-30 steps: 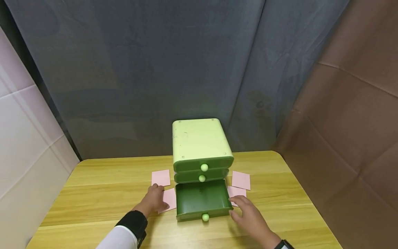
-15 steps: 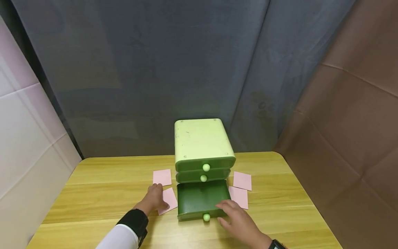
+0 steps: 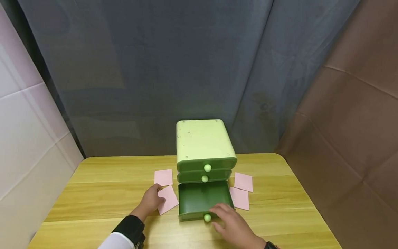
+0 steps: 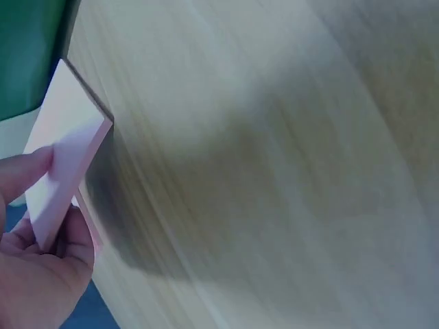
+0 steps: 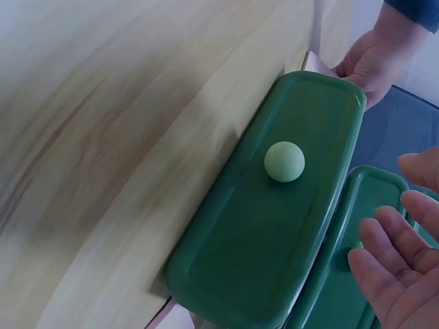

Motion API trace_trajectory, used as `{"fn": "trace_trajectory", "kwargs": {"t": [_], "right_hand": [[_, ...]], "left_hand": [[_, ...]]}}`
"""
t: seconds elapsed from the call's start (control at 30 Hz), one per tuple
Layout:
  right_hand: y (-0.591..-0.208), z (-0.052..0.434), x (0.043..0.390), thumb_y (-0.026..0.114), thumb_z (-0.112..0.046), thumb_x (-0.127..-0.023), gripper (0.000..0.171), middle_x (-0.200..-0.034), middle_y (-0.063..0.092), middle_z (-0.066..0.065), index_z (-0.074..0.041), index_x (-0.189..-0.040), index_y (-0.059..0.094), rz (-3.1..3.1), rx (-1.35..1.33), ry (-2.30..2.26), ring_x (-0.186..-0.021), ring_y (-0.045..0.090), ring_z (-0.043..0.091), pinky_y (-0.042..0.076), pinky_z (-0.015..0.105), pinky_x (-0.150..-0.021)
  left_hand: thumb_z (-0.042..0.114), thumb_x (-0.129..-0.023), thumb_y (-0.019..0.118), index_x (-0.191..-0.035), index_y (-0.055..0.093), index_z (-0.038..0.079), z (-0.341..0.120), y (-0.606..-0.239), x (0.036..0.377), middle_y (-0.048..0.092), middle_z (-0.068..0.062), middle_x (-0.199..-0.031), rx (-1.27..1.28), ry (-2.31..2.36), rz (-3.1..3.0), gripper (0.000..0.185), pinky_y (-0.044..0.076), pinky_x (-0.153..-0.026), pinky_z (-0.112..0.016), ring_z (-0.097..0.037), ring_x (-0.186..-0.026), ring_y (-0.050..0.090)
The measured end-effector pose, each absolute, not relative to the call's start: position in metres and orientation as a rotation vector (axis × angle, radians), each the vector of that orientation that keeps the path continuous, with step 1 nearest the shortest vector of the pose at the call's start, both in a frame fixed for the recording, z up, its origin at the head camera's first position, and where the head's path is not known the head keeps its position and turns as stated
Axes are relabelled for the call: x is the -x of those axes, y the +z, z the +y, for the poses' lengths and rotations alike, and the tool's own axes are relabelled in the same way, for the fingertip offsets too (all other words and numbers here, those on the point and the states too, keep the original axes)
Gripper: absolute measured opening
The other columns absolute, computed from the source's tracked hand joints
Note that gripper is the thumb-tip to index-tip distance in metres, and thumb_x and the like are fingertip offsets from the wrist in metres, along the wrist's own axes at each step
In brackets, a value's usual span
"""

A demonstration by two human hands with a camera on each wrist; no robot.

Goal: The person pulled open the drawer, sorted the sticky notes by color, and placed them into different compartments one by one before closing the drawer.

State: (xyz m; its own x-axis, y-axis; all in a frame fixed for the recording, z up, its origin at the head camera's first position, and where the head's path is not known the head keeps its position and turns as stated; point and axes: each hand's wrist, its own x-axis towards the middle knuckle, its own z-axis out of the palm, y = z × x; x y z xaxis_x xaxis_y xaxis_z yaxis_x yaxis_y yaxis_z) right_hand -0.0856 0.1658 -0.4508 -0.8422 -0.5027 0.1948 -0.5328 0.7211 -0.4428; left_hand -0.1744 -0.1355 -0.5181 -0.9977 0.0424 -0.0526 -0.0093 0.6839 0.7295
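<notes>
From the head camera, the left hand grasps a pink note by its near-left edge, so the sheet runs away from that grip to the right and slightly forward, toward the open drawer just beside it. The sheet looks tipped up off the counter on the grip's side. The drawer lies at the bottom of the green drawer unit, pulled out toward the person, its long axis crosswise and its open mouth facing up. The right hand hovers at the drawer's near right corner, fingers loosely spread and grasping nothing, the knob just left of its fingertips. The left hand is the one nearer the note; three more pink notes lie flat either side of the unit.

The left wrist view confirms the grip: thumb and fingers pinch the note, which stands tilted, its free corner pointing away from the palm toward the dark green wall of the drawer.

The right wrist view shows the drawer front and its knob ahead of the relaxed, unclenched right hand, apart from it, with the left hand beyond the drawer's far end.
</notes>
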Motion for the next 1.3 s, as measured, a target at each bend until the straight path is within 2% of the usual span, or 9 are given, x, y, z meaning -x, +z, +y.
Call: {"fn": "trace_trajectory", "kwargs": {"t": [0.1, 0.33, 0.7, 0.9, 1.17, 1.3], "right_hand": [[-0.453, 0.165, 0.085, 0.074, -0.01, -0.083, 0.035, -0.115, 0.061, 0.002, -0.005, -0.116, 0.065, -2.844, -0.871, 0.775, -0.105, 0.06, 0.022, 0.054, 0.038, -0.087], [-0.455, 0.164, 0.085, 0.074, -0.011, -0.083, 0.035, -0.116, 0.061, 0.002, -0.006, -0.117, 0.064, -2.857, -0.853, 0.773, -0.106, 0.06, 0.023, 0.054, 0.039, -0.087], [-0.452, 0.171, 0.092, 0.074, -0.009, -0.083, 0.034, -0.117, 0.06, 0.003, -0.007, -0.117, 0.066, -2.837, -0.71, 0.803, -0.108, 0.06, 0.024, 0.054, 0.04, -0.086], [-0.451, 0.179, 0.097, 0.075, -0.009, -0.082, 0.036, -0.117, 0.06, 0.003, -0.01, -0.117, 0.066, -2.846, -0.612, 0.817, -0.11, 0.059, 0.024, 0.054, 0.04, -0.087], [-0.454, 0.193, 0.104, 0.076, -0.006, -0.08, 0.037, -0.118, 0.061, 0.005, -0.009, -0.116, 0.066, -2.852, -0.437, 0.845, -0.108, 0.061, 0.026, 0.055, 0.038, -0.083], [-0.455, 0.202, 0.107, 0.076, -0.005, -0.08, 0.037, -0.117, 0.062, 0.005, -0.008, -0.116, 0.067, -2.858, -0.388, 0.839, -0.107, 0.061, 0.026, 0.054, 0.039, -0.085]], "left_hand": [[-0.008, -0.076, 0.069, -0.091, 0.053, -0.005, -0.139, -0.517, 0.17, 0.055, -0.009, -0.08, 0.052, 1.357, 2.765, 0.022, 0.045, -0.063, -0.03, -0.022, -0.075, 0.052], [-0.01, -0.08, 0.065, -0.085, 0.048, -0.003, -0.142, -0.51, 0.166, 0.046, -0.008, -0.078, 0.111, 1.516, 2.672, 0.019, 0.04, -0.057, -0.026, -0.021, -0.074, 0.048], [-0.009, -0.084, 0.064, -0.088, 0.05, -0.002, -0.146, -0.488, 0.157, 0.05, -0.009, -0.081, 0.108, 1.553, 2.704, 0.016, 0.045, -0.061, -0.029, -0.022, -0.079, 0.05], [-0.011, -0.082, 0.065, -0.085, 0.049, 0.001, -0.14, -0.47, 0.153, 0.056, -0.008, -0.083, 0.027, 1.494, 2.792, 0.02, 0.047, -0.063, -0.03, -0.022, -0.08, 0.052], [-0.008, -0.084, 0.066, -0.082, 0.048, 0.006, -0.117, -0.445, 0.145, 0.058, -0.007, -0.082, -0.15, 1.476, 2.797, 0.023, 0.047, -0.06, -0.03, -0.021, -0.076, 0.054], [-0.006, -0.085, 0.067, -0.082, 0.048, 0.007, -0.103, -0.438, 0.142, 0.058, -0.007, -0.081, -0.247, 1.499, 2.783, 0.023, 0.046, -0.059, -0.03, -0.021, -0.075, 0.055]]}}
